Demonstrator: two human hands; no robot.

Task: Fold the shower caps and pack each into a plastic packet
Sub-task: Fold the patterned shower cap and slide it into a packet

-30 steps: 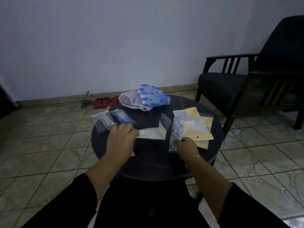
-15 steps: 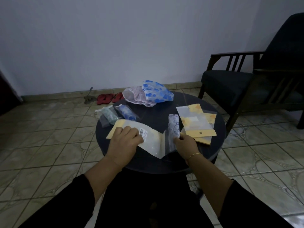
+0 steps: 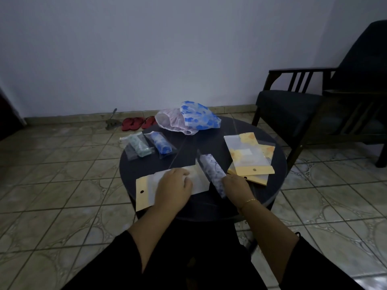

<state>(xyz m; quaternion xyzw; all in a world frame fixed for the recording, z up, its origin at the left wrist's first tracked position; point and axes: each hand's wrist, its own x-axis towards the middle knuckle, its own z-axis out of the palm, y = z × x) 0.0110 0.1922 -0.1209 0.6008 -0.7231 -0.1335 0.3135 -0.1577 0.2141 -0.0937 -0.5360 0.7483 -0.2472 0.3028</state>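
A plastic packet (image 3: 146, 189) with a yellow header card lies flat near the front of the round dark table (image 3: 270, 197). My left hand (image 3: 173, 190) rests on top of it, fingers curled over its middle. My right hand (image 3: 236, 185) grips the near end of a rolled purple-patterned shower cap (image 3: 211, 168), whose far end points away across the table. Two packed caps, one green (image 3: 139, 146) and one blue (image 3: 161, 143), lie at the back left. Loose pink (image 3: 169, 121) and blue (image 3: 199, 116) caps sit at the back.
A stack of empty yellow-card packets (image 3: 249, 158) lies at the table's right. A dark armchair (image 3: 314, 105) stands to the right. Red sandals (image 3: 134, 123) lie on the tiled floor by the wall.
My left hand pulled the packet toward the front-left of the table and laid it flat. My right hand kept hold of the rolled cap, which now tilts toward the left.
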